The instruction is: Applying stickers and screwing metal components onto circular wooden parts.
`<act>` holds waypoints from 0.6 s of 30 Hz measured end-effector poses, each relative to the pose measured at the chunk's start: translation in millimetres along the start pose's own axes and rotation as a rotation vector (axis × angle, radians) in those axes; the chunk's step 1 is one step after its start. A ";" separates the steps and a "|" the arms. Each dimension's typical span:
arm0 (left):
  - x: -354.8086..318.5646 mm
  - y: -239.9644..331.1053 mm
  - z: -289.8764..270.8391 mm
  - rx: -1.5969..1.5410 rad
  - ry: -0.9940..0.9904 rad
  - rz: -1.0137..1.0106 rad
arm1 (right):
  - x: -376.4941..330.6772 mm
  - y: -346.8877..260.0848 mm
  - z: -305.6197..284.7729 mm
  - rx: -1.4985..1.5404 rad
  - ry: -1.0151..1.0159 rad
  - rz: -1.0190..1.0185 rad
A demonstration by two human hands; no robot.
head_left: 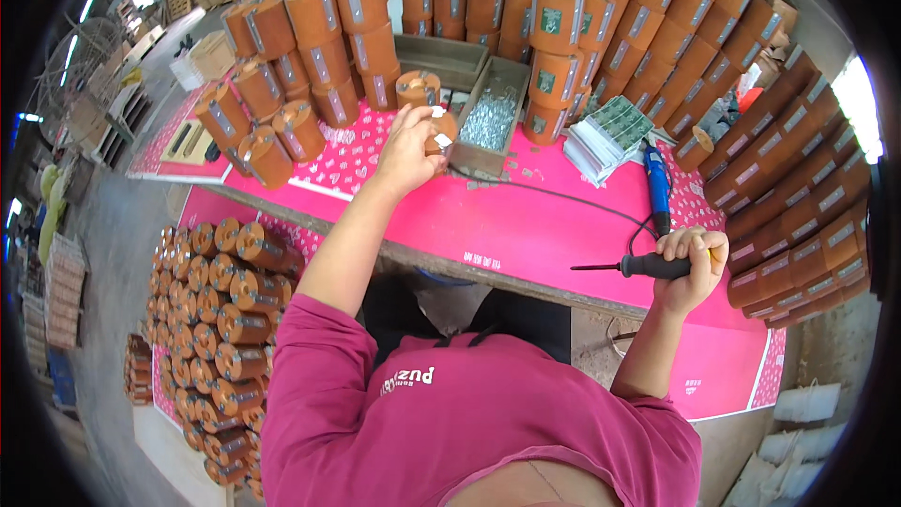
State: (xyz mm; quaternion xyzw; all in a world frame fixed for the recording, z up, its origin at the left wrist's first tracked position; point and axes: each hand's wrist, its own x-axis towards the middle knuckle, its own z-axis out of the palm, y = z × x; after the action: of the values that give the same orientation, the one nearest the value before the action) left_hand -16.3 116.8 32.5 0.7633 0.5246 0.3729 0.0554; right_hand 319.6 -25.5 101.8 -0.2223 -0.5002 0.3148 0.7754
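My left hand [411,152] is curled round a short orange-brown cylinder [443,130] on the pink table; white wraps show at the fingertips. The hand hides much of that cylinder. Just behind it is another brown cylinder [418,87] with a round, lighter top. My right hand [693,268] is closed round the black handle of a screwdriver [652,267], its thin dark shaft pointing left over the table's near part. Right of the left hand, a grey tray [485,161] holds many small shiny metal pieces.
Stacked brown cylinders [324,56] with metal strips line the table's back and right side. A blue power screwdriver [657,190] with a dark cable lies beside a pile of green-and-white cards [610,136]. More cylinders [225,310] are piled low at the left.
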 end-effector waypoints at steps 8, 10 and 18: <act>-63.9 75.1 -12.4 -0.334 -0.278 0.136 | 4.7 18.3 -25.0 0.149 -0.068 0.039; -75.6 81.2 -1.7 -0.343 -0.321 0.135 | 3.4 20.6 -24.3 0.155 -0.066 0.060; -91.7 99.5 10.1 -0.266 -0.263 0.065 | -3.3 22.4 -27.3 0.164 -0.095 0.095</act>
State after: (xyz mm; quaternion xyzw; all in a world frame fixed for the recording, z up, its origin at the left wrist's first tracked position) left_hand 49.9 -1.5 25.8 0.8081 0.4339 0.3375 0.2115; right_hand 337.6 -12.8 74.0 -0.1664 -0.4977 0.4014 0.7507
